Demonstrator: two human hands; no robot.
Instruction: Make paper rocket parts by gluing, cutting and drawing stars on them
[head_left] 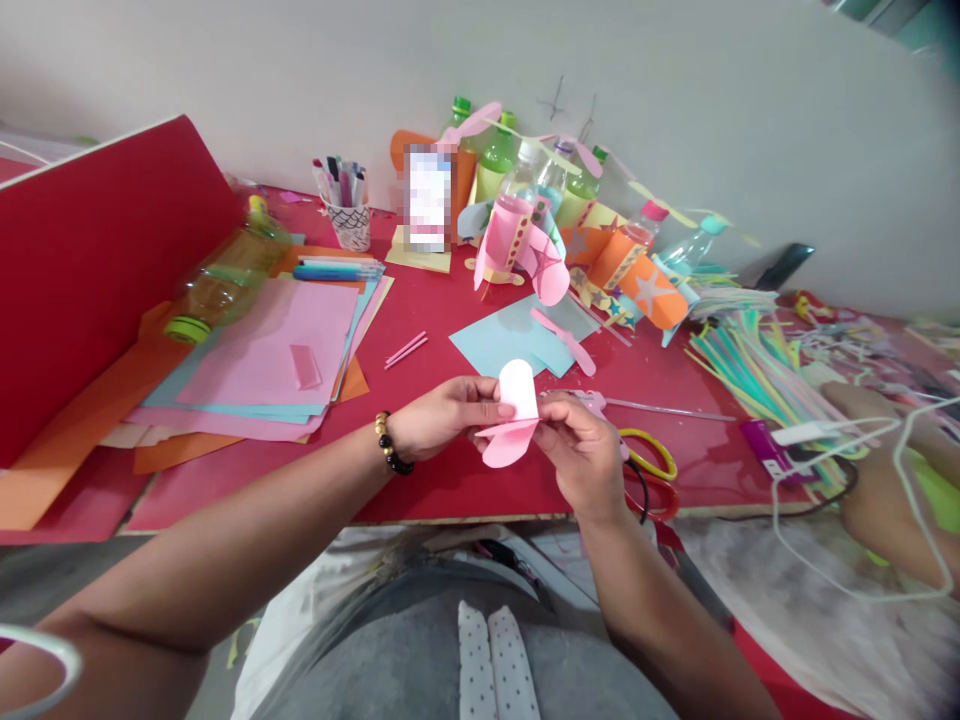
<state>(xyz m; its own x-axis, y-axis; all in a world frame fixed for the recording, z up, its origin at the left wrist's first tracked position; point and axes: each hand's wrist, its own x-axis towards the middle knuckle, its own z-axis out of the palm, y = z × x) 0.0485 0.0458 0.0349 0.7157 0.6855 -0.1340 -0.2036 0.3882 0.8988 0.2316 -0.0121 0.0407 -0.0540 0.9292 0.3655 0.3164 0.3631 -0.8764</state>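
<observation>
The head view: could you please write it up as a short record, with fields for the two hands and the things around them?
Left hand: pinches the folded pink paper from its left
Right hand: pinches the same piece at its right edge
Just beyond: blue paper, with a pink propeller-shaped cutout over it
Left side: stacked coloured sheets; greenish bottle on its side
Right side: bundle of coloured strips
Back: pen cup; decorated bottles
</observation>
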